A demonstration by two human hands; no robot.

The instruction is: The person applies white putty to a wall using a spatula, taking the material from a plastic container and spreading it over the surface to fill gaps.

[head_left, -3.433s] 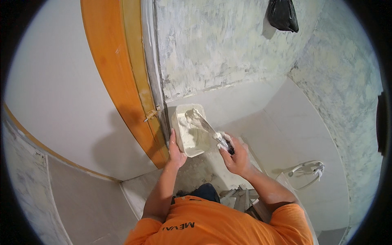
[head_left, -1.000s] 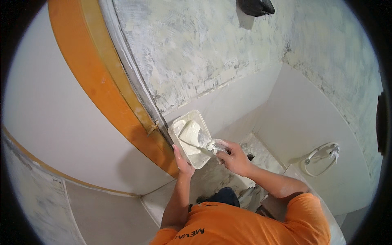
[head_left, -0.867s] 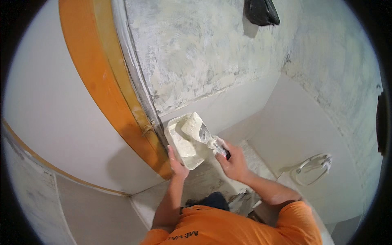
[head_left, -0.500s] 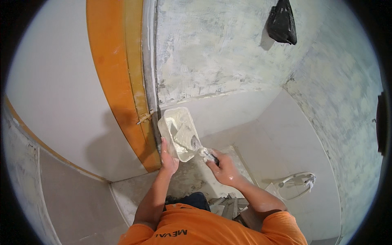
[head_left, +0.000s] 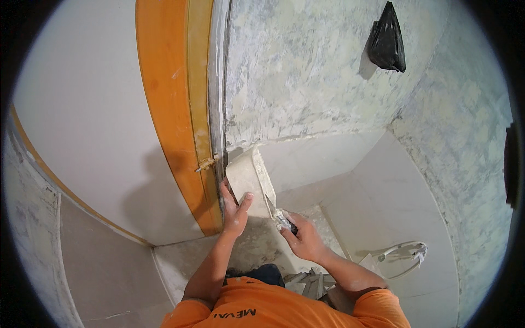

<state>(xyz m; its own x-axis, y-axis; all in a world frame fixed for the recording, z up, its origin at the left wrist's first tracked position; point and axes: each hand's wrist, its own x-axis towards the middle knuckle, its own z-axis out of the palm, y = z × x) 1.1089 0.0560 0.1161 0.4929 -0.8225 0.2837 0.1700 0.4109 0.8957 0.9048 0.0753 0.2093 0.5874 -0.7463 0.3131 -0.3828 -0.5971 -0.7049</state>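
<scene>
Person is wearing an orange shirt [head_left: 295,309], bottom centre of frame; short sleeves [head_left: 380,307] are leaving forearms bare. Black lettering [head_left: 235,314] is crossing the chest. Dark blue legwear [head_left: 269,274] is showing just above. Pale residue is spotting the left hand [head_left: 235,216].

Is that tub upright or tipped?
Tipped: the tub in the left hand shows its outside to the camera, its open side facing right.

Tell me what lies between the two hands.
In the head view, the lower part of the tilted off-white tub, held by the left hand, and the smeared tool gripped by the right hand.
</scene>
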